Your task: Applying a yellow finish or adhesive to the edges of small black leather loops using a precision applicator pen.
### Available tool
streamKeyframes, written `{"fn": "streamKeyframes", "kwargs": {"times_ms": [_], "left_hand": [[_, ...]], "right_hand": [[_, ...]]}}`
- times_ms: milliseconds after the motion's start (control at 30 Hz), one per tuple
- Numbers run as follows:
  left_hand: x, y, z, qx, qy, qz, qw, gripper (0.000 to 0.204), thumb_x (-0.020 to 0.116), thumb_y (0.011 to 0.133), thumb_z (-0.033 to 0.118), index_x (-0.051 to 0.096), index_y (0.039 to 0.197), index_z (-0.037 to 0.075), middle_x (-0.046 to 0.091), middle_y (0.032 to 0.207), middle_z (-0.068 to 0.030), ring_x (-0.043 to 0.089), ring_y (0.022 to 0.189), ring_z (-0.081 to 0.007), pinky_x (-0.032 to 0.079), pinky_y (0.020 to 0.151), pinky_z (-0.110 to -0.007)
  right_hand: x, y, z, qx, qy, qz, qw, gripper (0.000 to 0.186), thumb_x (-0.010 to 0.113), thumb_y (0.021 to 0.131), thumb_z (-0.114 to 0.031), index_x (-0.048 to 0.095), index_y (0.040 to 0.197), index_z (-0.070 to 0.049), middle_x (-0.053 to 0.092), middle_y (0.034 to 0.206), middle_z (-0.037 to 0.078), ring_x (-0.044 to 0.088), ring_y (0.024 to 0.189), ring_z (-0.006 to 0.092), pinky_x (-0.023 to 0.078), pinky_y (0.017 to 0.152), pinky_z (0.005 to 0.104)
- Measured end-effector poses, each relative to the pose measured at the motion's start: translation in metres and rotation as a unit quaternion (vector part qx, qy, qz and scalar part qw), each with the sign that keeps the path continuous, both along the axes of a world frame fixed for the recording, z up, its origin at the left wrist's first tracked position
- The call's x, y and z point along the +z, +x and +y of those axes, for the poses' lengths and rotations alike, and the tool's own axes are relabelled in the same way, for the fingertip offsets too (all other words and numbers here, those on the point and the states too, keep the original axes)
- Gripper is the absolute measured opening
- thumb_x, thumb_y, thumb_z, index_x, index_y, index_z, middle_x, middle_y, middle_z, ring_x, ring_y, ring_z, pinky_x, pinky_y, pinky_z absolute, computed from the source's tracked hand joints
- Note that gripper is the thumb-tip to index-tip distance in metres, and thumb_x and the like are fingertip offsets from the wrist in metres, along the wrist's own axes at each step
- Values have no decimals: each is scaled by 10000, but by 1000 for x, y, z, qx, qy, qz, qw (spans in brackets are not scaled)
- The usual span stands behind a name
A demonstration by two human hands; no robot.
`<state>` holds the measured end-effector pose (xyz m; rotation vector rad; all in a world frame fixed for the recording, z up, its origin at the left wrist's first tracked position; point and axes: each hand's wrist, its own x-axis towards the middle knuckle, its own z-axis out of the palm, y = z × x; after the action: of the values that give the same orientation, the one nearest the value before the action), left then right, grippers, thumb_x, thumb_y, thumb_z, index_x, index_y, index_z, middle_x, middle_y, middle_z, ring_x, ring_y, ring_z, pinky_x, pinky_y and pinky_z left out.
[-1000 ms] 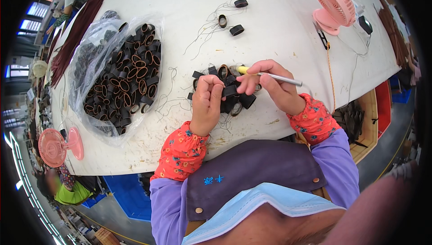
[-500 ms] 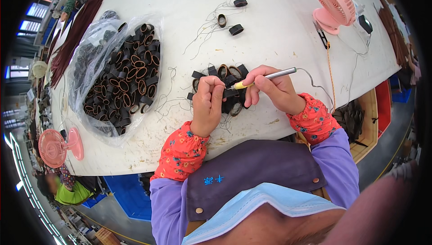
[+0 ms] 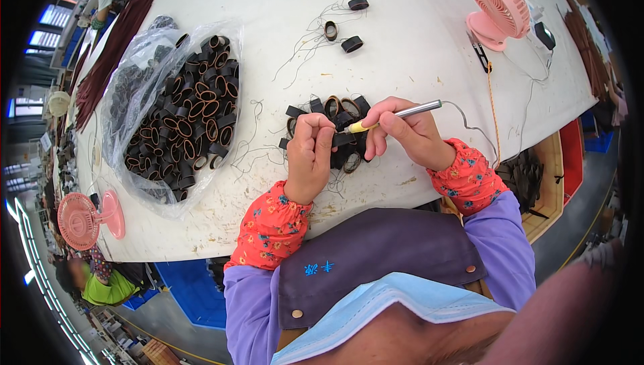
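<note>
A black belt loop is pinched between the thumb and fingers of my left hand. In my right hand is a pen-shaped corded tool with a silver body and a yellow front, much like a thread burner. Its tip points left and meets the loop near my left fingertips; whether it touches is too small to tell. Below and around both hands lies a small heap of black loops with brown inner edges and loose threads. My fingers hide part of that heap.
A clear plastic bag full of loops lies left on the white table. Three loops with long threads lie farther back. Pink fans stand at right and left. Beside the right fan are thread snips. Other people work at far left.
My hands, the loop and the pen-shaped tool look unmoved. At the far upper left, another person's arm has shifted slightly.
</note>
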<state>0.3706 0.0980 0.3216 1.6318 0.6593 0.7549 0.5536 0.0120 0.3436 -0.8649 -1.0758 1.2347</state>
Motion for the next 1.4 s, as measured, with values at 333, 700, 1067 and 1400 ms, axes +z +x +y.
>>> {"fn": "streamKeyframes", "kwargs": {"times_ms": [333,700,1067,1400], "left_hand": [[2,3,1,3,-100,-79,992,100,468,956,59,438,1049,42,561,830,-12,505,661,-53,429,583,-177],[3,1,8,-1,-172,-84,981,189,531,893,-33,441,1052,11,634,907,-111,570,617,-100,486,603,-200],[2,1,-1,5,59,-51,997,174,635,817,-36,566,971,9,442,921,3,386,691,-37,344,606,-180],[0,0,3,-44,-45,-53,997,101,690,785,17,596,809,48,492,769,25,386,616,-23,331,554,-177]], "right_hand": [[2,-3,5,-121,15,-119,985,155,520,944,-128,573,1040,-18,607,815,50,601,719,133,484,659,259],[2,-2,6,38,-78,-153,984,114,593,894,-69,547,998,-56,549,857,13,530,749,78,450,682,231],[-12,-12,7,-56,13,-9,998,94,559,918,-71,505,992,-52,558,870,20,575,748,82,477,691,228],[-9,-9,5,-57,-4,-129,990,68,577,902,-59,533,953,-67,545,802,-7,500,700,37,411,614,196]]}}
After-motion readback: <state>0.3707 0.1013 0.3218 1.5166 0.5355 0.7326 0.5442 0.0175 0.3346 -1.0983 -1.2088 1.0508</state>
